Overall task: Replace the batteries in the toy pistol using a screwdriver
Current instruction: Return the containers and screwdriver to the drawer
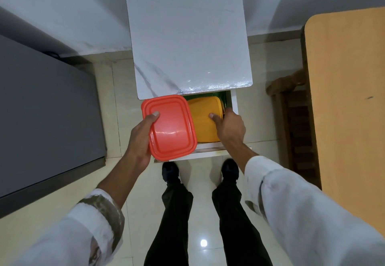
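The left grip (143, 136) is holding the red lidded box (170, 126) up over the open drawer (210, 148), probably for access, while the right grip (229, 126) is clasping the yellow box (205, 120) inside. No toy pistol or screwdriver is showing.

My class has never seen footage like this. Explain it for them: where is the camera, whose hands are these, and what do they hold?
No machine here: a person wears one camera on the head, looking down past both arms to the floor. The left hand holds a red box, thumb on its lid. The right hand grips a yellow box lying in an open drawer under a white table. No toy pistol or screwdriver shows.
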